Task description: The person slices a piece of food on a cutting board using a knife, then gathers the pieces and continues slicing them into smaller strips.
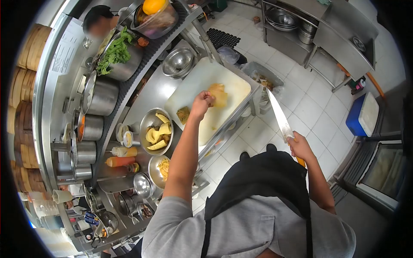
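A large knife [279, 112] is held by its yellow handle in my right hand [300, 145], off the board's right side, with its blade pointing up and away. My left hand [202, 104] pinches the left edge of a flat yellowish slice [218, 95] over the white cutting board [176, 92]. A darker greenish-brown piece [183, 115] lies on the board to the left of my left wrist. Beside the board, a metal bowl [170, 144] holds yellow curved pieces [158, 134]. Nearer me, another bowl [151, 172] contains thin yellow strips [163, 167].
Empty metal bowls [178, 62] stand beyond the board. Pots [101, 92] and leafy greens [117, 51] line the left shelf, above squeeze bottles [118, 161]. A waste bin [275, 81] stands past the board's far right corner. Part of another person [98, 21] shows at upper left.
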Demonstrator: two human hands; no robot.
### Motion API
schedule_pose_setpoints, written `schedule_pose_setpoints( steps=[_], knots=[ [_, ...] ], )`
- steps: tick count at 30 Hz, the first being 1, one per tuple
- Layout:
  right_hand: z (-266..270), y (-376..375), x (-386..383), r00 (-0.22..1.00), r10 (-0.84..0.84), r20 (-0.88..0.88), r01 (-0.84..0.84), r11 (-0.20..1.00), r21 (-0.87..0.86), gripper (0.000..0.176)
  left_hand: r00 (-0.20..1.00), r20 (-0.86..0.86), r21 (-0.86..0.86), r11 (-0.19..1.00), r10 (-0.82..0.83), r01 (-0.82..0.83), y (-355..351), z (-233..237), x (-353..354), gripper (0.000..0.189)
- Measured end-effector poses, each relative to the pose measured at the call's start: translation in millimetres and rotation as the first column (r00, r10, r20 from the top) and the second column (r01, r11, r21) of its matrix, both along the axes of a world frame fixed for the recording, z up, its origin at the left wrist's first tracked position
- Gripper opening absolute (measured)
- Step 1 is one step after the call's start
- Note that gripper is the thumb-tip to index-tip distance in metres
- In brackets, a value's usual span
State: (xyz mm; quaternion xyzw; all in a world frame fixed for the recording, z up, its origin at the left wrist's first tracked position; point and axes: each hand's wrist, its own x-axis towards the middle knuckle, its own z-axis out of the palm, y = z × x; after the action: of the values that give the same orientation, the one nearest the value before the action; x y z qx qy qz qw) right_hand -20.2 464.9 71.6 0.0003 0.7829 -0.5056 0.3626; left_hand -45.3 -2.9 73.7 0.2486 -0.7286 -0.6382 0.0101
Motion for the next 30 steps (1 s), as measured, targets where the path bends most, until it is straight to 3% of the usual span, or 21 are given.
schedule_pose_setpoints(
  steps=[2, 5, 11, 14, 17, 18, 20, 23, 26, 30],
  knots=[
    [-1, 2, 3, 1.000, -0.014, 0.002, 0.014, 1.000, -0.004, 0.025, 0.995, 0.039, -0.058, 0.994, 0.092, -0.089, -3, -16, -8, 0.012],
    [4, 4, 4, 1.000, -0.015, -0.005, 0.015, 1.000, -0.001, 0.024, 0.973, 0.132, -0.381, 0.915, 0.191, -0.128, -32, -75, -14, 0.017],
    [-1, 10, 8, 0.999, -0.049, 0.002, 0.049, 0.999, 0.000, 0.024, 0.950, 0.134, -0.248, 0.937, 0.283, -0.244, -20, -60, -13, 0.017],
    [1, 9, 6, 0.999, -0.040, 0.004, 0.040, 0.999, -0.005, 0.024, 0.922, 0.169, -0.263, 0.918, 0.348, -0.298, -17, -59, -14, 0.018],
    [7, 5, 3, 0.999, -0.035, 0.017, 0.035, 0.999, -0.012, 0.024, 0.912, 0.248, -0.314, 0.917, 0.328, -0.245, -16, -53, -11, 0.022],
    [6, 4, 1, 0.999, -0.031, 0.016, 0.031, 0.999, -0.007, 0.024, 0.940, 0.130, -0.542, 0.817, 0.315, -0.198, -12, -51, -8, 0.024],
    [4, 2, -2, 1.000, -0.023, 0.015, 0.023, 1.000, 0.003, 0.024, 0.978, -0.073, -0.881, 0.447, 0.195, -0.155, 3, -45, 1, 0.029],
    [8, -2, -7, 1.000, 0.009, 0.006, -0.009, 1.000, 0.008, 0.025, 0.973, 0.198, -0.912, 0.342, -0.117, 0.227, 30, -17, 7, 0.037],
    [5, -4, -11, 0.999, 0.029, 0.013, -0.030, 1.000, 0.010, 0.025, 0.975, 0.113, -0.966, 0.207, -0.190, 0.153, 35, -56, 17, 0.048],
    [7, -6, -18, 0.998, 0.059, 0.003, -0.059, 0.998, 0.018, 0.025, 0.984, 0.124, -0.959, 0.239, -0.130, 0.153, 37, -73, 24, 0.061]
  ],
)
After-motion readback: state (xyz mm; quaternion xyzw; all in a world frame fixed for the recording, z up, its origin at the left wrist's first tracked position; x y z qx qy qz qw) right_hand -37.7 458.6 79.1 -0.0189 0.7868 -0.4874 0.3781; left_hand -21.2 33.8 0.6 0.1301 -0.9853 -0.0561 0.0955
